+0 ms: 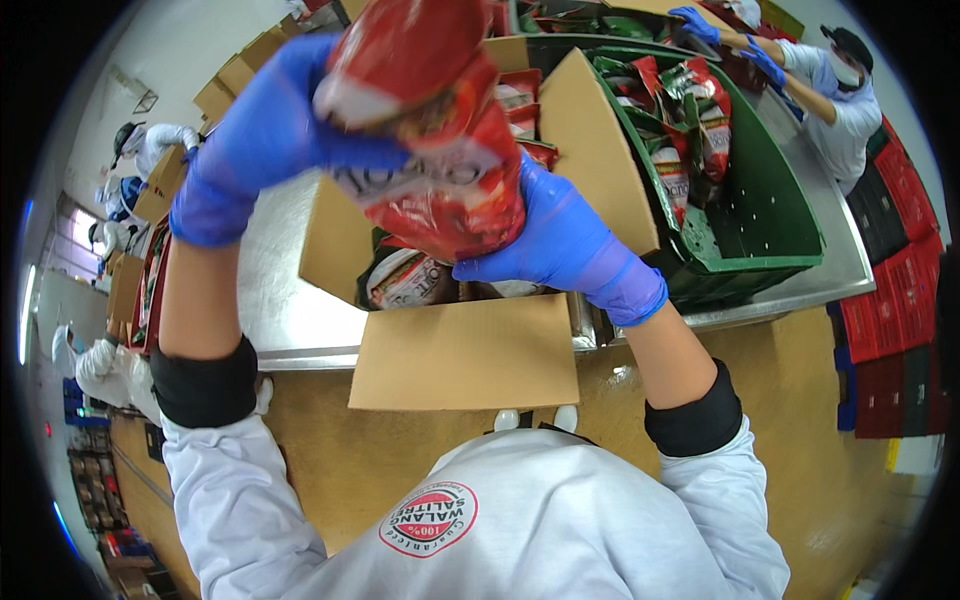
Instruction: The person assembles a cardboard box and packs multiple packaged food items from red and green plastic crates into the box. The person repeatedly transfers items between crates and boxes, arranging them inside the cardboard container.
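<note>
A glossy red printed food pouch is held up above an open cardboard box. My left hand, in a blue glove, grips it from the left near its upper part. The blue-gloved fingers of my right hand are around its lower right side and bottom. A blurred red upper portion rises past the frame's top; I cannot tell whether it is a second pouch. Similar pouches lie inside the box, partly hidden by my hands. The box's flaps are folded outward, the near one over the table edge.
Right of the box stands a green plastic crate with several pouches. Both rest on a metal table. Across the table, a co-worker's gloved hands reach toward more crates. Red and black crates are stacked at far right.
</note>
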The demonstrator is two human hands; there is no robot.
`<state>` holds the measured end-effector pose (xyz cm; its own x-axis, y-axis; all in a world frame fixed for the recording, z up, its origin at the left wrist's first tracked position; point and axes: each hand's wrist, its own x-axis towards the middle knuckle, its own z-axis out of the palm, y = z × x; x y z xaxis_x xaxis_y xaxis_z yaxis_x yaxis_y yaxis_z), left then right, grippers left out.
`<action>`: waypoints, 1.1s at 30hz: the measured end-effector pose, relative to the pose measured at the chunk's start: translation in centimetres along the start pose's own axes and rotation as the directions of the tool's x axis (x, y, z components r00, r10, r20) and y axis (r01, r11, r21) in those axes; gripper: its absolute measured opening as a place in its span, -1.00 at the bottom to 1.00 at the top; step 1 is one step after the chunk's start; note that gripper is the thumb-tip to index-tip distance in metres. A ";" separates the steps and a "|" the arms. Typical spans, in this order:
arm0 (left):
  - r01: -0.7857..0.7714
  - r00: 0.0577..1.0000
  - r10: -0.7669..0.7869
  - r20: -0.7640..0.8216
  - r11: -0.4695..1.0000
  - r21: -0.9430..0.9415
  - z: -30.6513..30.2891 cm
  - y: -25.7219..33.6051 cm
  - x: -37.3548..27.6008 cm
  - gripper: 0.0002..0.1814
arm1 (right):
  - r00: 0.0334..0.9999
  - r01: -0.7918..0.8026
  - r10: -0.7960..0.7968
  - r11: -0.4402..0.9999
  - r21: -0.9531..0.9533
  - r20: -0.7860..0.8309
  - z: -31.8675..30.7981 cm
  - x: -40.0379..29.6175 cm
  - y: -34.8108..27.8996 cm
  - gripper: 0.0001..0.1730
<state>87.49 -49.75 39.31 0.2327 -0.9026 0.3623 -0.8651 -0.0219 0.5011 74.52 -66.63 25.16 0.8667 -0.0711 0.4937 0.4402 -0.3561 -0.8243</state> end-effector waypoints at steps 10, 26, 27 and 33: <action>0.391 0.773 -0.620 -0.136 0.634 -0.667 6.8 -2.9 -8.3 -0.17 | 0.873 -0.362 0.487 0.692 0.625 -0.034 4.6 0.8 -0.7 -0.65; 0.362 0.689 -0.581 -0.433 0.793 -0.489 14.2 -7.7 -11.1 -0.07 | 0.985 -0.108 0.164 0.827 0.551 -0.054 9.6 -0.7 3.8 -0.45; 0.344 0.704 -0.500 -0.504 0.861 -0.374 13.5 -7.3 -10.1 -0.12 | 0.981 -0.016 0.130 0.798 0.603 -0.146 9.9 -0.4 3.0 -0.42; 0.450 0.770 -0.188 -0.609 0.837 0.310 12.0 -2.3 -4.1 -0.51 | 0.941 -0.148 0.338 0.509 0.848 -0.038 10.7 -1.2 0.7 -0.22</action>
<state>83.17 -51.15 27.25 0.6127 -0.4293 0.6636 -0.7576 -0.5580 0.3386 76.31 -56.86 21.01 0.9549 -0.2226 0.1967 0.2943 0.6189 -0.7283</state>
